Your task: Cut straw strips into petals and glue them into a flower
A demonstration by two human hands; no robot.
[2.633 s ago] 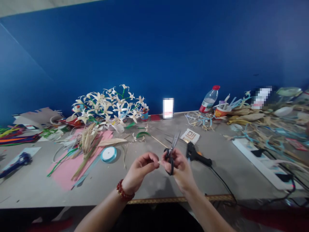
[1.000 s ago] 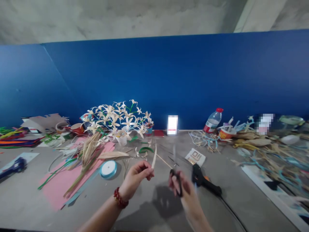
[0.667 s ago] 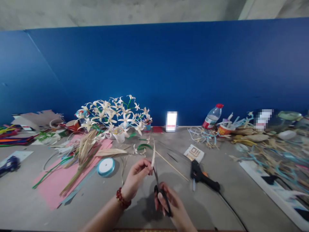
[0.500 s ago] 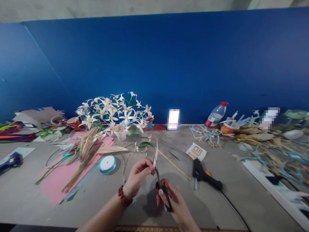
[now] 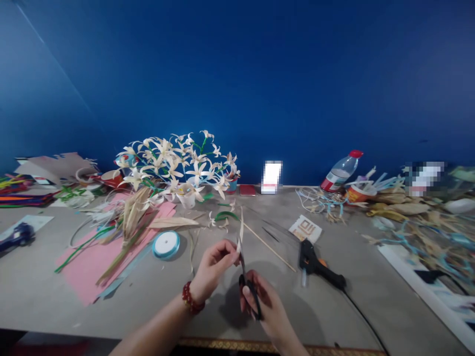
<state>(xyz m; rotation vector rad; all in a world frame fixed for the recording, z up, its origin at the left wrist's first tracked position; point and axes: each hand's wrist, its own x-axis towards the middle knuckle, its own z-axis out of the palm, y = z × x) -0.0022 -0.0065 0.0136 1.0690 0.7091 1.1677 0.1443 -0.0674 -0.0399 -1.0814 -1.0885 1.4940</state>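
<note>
My left hand [image 5: 217, 267], with a red bead bracelet [image 5: 192, 298] at the wrist, pinches the lower end of a narrow cream strip [image 5: 241, 232] that looks like corn husk. The strip points up and away from me. In my right hand [image 5: 265, 299] is a pair of scissors [image 5: 253, 296] with black handles, fingers in the loops. Their blades reach up to the strip beside my left fingertips; whether they are cutting into it is too small to tell. Behind the hands, a bunch of cream star-shaped flowers [image 5: 174, 163] stands in a white cup [image 5: 187, 199].
A black glue gun [image 5: 321, 265] with a cord lies right of my hands, a thin stick [image 5: 270, 247] nearer. To the left are a ribbon roll [image 5: 166, 245] and dried husks [image 5: 135, 222] on pink paper [image 5: 79, 282]. A bottle [image 5: 339, 173] leans at the back right, near a white power strip [image 5: 408, 282].
The camera view has tipped down slightly and turned a little left, shifting the scene. Both hands keep nearly the same pose, with the strip and scissors still held together.
</note>
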